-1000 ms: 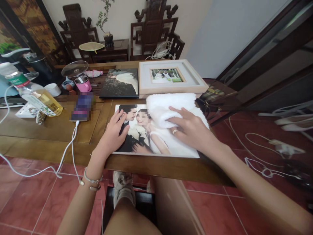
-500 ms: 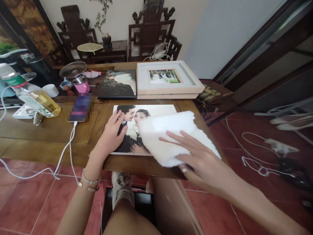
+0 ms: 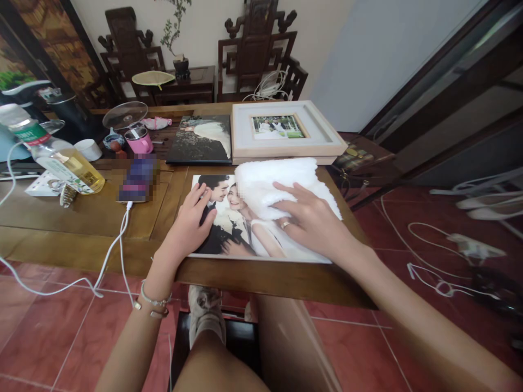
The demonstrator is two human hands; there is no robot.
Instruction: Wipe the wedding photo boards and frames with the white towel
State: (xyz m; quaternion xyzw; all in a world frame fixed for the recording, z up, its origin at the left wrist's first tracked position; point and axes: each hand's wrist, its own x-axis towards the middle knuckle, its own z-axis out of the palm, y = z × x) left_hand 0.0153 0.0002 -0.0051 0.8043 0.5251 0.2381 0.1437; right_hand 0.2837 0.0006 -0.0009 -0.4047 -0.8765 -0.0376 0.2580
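Observation:
A flat photo print (image 3: 265, 239) of a couple in wedding clothes lies on the wooden table in front of me. My left hand (image 3: 194, 220) rests open on its left side, fingers stretched over the dark suit in the picture. Over the print's upper right part and past its far edge spreads a fluffy white cloth (image 3: 280, 177). On top of this cloth lies my right hand (image 3: 308, 215), its fingers apart and pressing down, with a ring on one finger. The cloth hides the upper right of the picture.
Behind the print are a dark photo panel (image 3: 200, 142) and a framed photo (image 3: 286, 128) on a pale box. To the left are a phone (image 3: 139, 178) on a white cable, a bottle (image 3: 67, 163), a pink mug (image 3: 139, 142) and a white cup (image 3: 89, 149).
My right hand has slid the white cloth away from me and to the left across the print, uncovering its lower right part. My left hand stays on the print's left side.

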